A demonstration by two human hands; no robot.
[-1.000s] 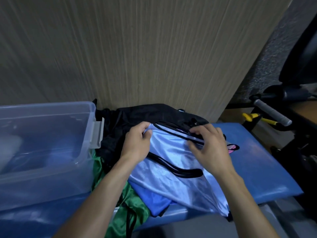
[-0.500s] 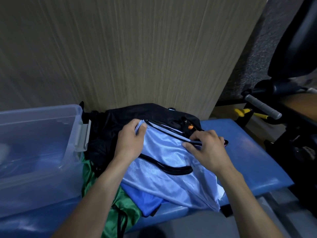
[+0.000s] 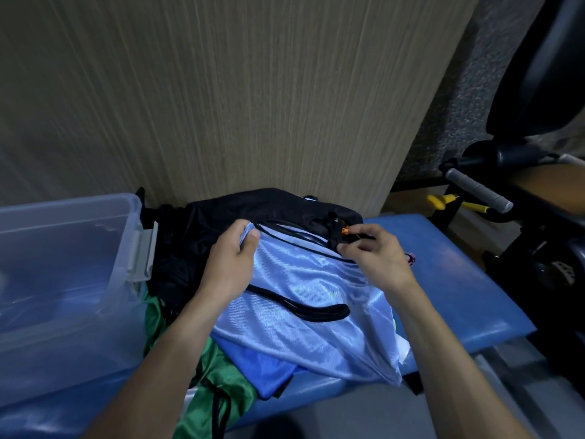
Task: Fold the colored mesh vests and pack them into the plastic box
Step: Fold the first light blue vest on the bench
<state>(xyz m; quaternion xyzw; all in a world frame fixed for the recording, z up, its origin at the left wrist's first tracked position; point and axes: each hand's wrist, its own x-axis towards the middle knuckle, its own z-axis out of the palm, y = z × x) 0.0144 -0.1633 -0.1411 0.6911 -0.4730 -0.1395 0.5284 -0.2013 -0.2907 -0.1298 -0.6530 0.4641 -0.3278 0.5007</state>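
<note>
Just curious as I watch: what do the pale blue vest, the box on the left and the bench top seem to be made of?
The pale blue vest looks like thin synthetic mesh: shiny, finely textured, with black trim. The box seems to be clear, slightly frosted plastic; you can see through its walls. The bench top looks like smooth blue vinyl padding, judging by its sheen and rounded edge.

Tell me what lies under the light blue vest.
Under the light blue vest a darker blue vest, a green vest and black fabric stick out. Anything else beneath is covered.

Dim, bluish light; sheen on fabric; soft blur; edges bowed.
</note>
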